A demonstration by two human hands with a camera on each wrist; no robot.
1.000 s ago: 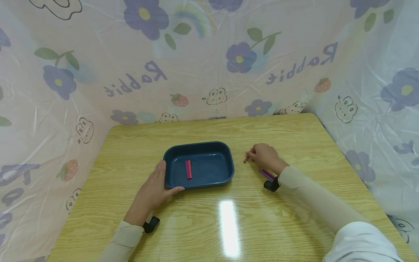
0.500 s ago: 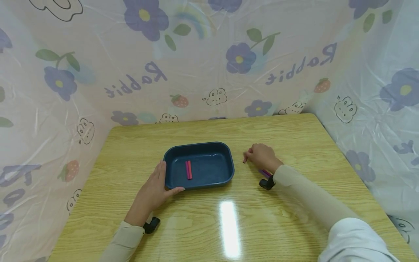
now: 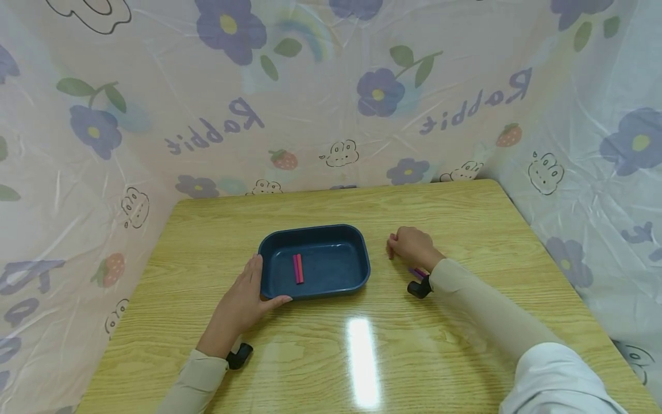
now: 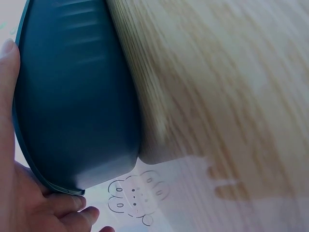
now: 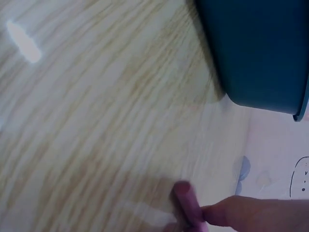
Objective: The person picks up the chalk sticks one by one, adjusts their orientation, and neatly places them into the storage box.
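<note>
A dark blue rectangular tray [image 3: 331, 290] stands on the wooden table. Two short sticks lie side by side on its left half, one magenta [image 3: 296, 269] and one coral red [image 3: 300, 268]. My left hand [image 3: 240, 296] rests against the tray's left end, fingers extended along the side and thumb at the front wall. Right of the tray, my right hand [image 3: 412, 246] pinches a pinkish-red stick [image 5: 187, 197] low over the table; in the right wrist view the thumb touches it, and its far part is cut off. Purple and magenta sticks [image 3: 420, 273] lie partly hidden beneath my right wrist.
A patterned curtain [image 3: 310, 115] with flowers and rabbits hangs behind the table and on both sides. The wooden tabletop [image 3: 289, 368] reflects a bright light in front of the tray. Both wrists carry small black cameras.
My right hand and forearm have shifted slightly left, covering more of the sticks under the wrist. Less of the pinched stick now shows in the head view. The left hand and tray stay still.
</note>
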